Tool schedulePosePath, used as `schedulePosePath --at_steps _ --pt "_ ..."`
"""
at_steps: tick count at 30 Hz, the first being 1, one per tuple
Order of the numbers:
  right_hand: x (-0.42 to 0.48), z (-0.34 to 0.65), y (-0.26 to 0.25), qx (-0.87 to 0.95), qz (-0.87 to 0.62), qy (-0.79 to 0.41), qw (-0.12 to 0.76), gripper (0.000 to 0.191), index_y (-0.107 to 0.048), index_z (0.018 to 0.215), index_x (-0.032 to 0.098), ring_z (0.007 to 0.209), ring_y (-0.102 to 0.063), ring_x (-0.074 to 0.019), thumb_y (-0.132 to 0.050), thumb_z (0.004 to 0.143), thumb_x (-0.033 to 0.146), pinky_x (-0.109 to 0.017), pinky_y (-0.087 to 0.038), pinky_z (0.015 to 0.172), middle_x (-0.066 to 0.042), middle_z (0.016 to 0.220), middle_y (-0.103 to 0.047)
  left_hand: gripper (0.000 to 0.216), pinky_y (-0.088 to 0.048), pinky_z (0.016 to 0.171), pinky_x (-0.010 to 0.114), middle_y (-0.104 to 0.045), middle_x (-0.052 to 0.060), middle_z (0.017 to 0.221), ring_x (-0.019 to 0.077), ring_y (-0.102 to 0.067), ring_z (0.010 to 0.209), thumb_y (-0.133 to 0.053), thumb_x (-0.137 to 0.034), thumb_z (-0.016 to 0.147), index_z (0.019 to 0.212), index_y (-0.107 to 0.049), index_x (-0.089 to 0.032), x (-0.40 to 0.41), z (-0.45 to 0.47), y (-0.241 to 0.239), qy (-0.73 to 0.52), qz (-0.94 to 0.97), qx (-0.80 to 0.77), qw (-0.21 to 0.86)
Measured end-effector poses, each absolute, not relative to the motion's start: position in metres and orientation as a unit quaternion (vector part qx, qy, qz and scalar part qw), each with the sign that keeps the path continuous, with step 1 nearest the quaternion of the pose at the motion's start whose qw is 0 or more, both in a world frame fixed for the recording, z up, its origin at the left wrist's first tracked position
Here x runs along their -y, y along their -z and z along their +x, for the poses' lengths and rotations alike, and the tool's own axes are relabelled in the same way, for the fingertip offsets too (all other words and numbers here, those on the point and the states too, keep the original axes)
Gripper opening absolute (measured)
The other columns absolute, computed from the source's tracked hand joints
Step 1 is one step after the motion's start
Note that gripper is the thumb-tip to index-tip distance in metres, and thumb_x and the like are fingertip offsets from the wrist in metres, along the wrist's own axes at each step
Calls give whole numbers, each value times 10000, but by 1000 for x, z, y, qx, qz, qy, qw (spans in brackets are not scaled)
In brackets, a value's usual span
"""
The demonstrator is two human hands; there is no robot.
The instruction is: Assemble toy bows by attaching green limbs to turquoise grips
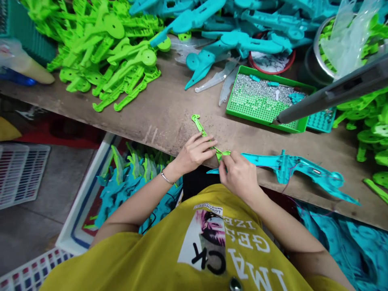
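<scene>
Strip [200, 126] is partly covered at the bench [169, 121] edge by the left hand [195, 152], whose grip cannot be told; its near end, pinched by the right hand [241, 173], is best steadied close by.

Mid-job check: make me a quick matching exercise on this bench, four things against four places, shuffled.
Things
1. Bracelet
2. Metal bits
3. Thin green part
4. Blue pile

Places
A. In the green tray
B. Along the far side of the bench
C. Around the left wrist
D. Touched by the left hand and right hand

Pairs: 1-C, 2-A, 3-D, 4-B
</scene>
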State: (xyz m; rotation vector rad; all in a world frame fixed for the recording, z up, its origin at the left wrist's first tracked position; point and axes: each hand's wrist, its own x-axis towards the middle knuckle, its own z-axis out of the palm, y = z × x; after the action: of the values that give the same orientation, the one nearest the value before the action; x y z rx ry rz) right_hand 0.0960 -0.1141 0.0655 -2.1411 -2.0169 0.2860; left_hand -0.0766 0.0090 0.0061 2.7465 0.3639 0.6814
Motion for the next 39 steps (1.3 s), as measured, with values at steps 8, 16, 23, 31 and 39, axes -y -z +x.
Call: schedulePosePath --at_steps 8,16,23,31,39 --pt "139 117 -52 638 -723 -143 224 215 -716 921 162 748 -635 -179 -508 961 201 -278 -447 672 -75 821 -685 196 -458 1128 507 -731 76 1276 250 -606 1329 -563 -145 997 1084 -722 -220 -9 -75 -9 -231 956 -126 128" --pt "120 135 -58 574 -761 -232 191 154 -687 852 179 736 -658 -198 -543 900 202 -302 -434 705 -67 797 -718 245 -434 1157 552 -713 88 1313 262 -580 1360 -543 -123 984 1119 -722 -221 -9 -71 -15 -214 957 -130 148" --pt "102 134 -68 564 -782 -253 80 160 -710 865 198 673 -661 -210 -554 874 231 -306 -362 666 -58 734 -735 282 -394 1203 594 -673 134 1364 289 -543 1396 -548 -114 929 1154 -700 -191 1 -67 -21 -219 944 -148 199" --pt "97 140 -73 564 -771 -284 77 148 -699 882 189 667 -656 -199 -553 880 209 -300 -375 680 -52 724 -722 390 -347 1228 617 -707 165 1274 315 -604 1322 -627 -385 958 1264 -643 -143 21 -51 -28 -204 950 -109 210" --pt "104 173 -67 586 -720 -327 176 94 -689 880 196 689 -640 -160 -624 913 255 -268 -396 699 -21 783 -727 392 -350 1227 600 -724 142 1253 320 -636 1277 -642 -459 935 1188 -690 -163 23 -47 -30 -189 963 -113 153"
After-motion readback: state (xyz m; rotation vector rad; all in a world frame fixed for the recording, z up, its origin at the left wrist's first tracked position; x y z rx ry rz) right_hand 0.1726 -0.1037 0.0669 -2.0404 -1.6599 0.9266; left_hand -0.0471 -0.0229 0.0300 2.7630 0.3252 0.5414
